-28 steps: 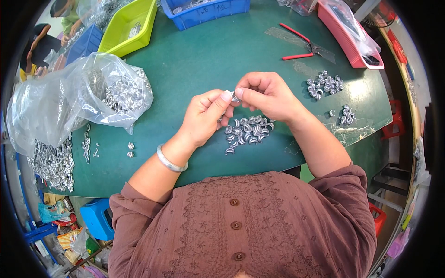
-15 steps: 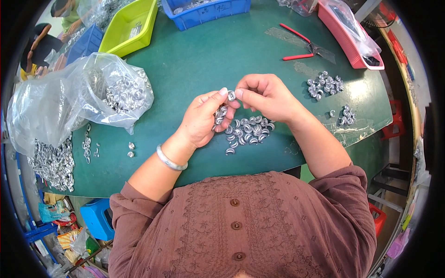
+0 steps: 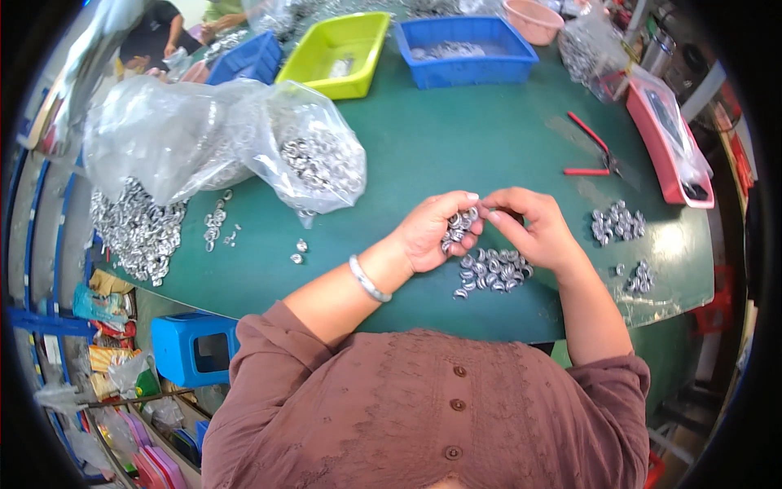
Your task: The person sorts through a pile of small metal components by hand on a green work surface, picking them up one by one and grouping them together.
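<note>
My left hand is curled, palm up, around several small silver curved metal pieces. Its thumb tip meets the fingertips of my right hand, which are pinched together. Whatever lies between those tips is too small and hidden to make out. Just below both hands, a loose pile of the same ridged, crescent-like metal pieces lies on the green table. Two smaller groups rest to the right, a larger cluster of pieces and a lesser cluster of pieces.
Red-handled pliers lie at the right, near a pink basket. Left stand a clear plastic bag of metal pieces and a silver heap. A yellow-green tray and blue tray stand behind; other people work at far left.
My view has swung, so the table things sit farther right and the back trays show more. The silver piece seen between my fingertips before is now hidden; both hands stay together.
</note>
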A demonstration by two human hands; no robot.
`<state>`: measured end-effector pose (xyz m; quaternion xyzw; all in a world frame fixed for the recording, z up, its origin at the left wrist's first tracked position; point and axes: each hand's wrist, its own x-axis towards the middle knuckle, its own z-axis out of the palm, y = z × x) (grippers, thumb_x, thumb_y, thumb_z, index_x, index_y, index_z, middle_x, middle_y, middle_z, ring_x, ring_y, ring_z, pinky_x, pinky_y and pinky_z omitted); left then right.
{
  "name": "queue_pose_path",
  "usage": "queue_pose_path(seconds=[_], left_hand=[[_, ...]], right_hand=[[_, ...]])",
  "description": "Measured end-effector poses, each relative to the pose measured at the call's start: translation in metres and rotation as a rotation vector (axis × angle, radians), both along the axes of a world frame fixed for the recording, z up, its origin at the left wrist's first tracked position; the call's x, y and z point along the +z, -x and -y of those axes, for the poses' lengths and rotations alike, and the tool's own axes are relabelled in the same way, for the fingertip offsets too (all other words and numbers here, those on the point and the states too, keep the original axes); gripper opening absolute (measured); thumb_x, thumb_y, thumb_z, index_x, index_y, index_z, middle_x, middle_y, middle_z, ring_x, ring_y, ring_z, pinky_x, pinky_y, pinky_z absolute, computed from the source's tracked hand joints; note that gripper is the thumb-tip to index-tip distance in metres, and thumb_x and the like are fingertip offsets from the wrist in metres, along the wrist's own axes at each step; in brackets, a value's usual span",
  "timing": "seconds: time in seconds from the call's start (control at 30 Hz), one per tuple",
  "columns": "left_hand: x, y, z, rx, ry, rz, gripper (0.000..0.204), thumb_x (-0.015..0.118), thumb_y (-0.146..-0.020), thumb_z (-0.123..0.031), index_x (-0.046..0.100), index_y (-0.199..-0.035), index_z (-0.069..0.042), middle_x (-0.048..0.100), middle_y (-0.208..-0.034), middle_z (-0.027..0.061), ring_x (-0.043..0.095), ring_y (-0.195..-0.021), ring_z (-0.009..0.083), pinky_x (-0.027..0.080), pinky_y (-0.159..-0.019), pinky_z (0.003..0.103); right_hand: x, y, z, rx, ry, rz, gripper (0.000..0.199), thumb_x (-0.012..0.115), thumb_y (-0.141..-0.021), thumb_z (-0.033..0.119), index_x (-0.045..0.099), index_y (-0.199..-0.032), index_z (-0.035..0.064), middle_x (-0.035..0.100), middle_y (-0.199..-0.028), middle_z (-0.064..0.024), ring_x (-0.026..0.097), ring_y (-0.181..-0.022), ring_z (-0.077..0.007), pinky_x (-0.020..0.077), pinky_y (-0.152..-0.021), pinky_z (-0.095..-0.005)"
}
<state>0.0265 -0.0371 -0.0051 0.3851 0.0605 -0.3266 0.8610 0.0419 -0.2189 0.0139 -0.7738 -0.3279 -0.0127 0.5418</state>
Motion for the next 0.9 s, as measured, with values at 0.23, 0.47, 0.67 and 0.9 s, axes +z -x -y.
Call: queue_pose_path(seconds=[0.23, 0.47, 0.67, 0.9], left_hand=[[0.066, 0.009, -0.018, 0.093, -0.053, 0.12, 0.016, 0.052, -0.087, -0.022, 0.056, -0.082, -0.007, 0.052, -0.067, 0.002, 0.047, -0.052, 0.0092, 0.03, -0.039, 0.017], [0.139, -0.011, -0.077, 0.3, -1.04, 0.834, 0.015, 0.056, -0.083, -0.017, 0.06, -0.083, -0.003, 0.054, -0.063, -0.0004, 0.048, -0.052, 0.0055, 0.036, -0.045, 0.018], [0.123, -0.042, -0.15, -0.239, -2.251, 0.985, 0.017, 0.058, -0.072, -0.019, 0.064, -0.082, -0.007, 0.062, -0.078, 0.0115, 0.06, -0.071, 0.0265, 0.047, -0.065, 0.039], [0.106, -0.043, -0.132, -0.567, -2.073, 1.037, 0.037, 0.056, -0.071, -0.016, 0.058, -0.107, -0.013, 0.061, -0.094, 0.0146, 0.057, -0.088, 0.0316, 0.045, -0.078, 0.04]], right_hand=[[-0.001, -0.004, 0.005, -0.048, 0.086, 0.08, 0.009, 0.06, -0.076, 0.005, 0.06, -0.084, 0.0006, 0.056, -0.069, -0.0072, 0.052, -0.057, -0.0146, 0.0407, -0.05, -0.026], [0.002, 0.0, 0.007, -0.036, 0.12, 0.098, 0.009, 0.059, -0.076, 0.006, 0.06, -0.083, 0.0005, 0.058, -0.072, -0.0094, 0.055, -0.059, -0.019, 0.0433, -0.053, -0.0279], [-0.001, -0.004, 0.004, -0.021, 0.132, 0.112, 0.009, 0.059, -0.077, 0.007, 0.06, -0.083, 0.0005, 0.058, -0.072, -0.0095, 0.055, -0.06, -0.019, 0.0433, -0.054, -0.028], [-0.011, -0.009, 0.015, 0.133, 0.187, 0.032, 0.012, 0.06, -0.075, 0.006, 0.06, -0.086, -0.0005, 0.057, -0.073, -0.0074, 0.053, -0.061, -0.0128, 0.0435, -0.056, -0.0246]])
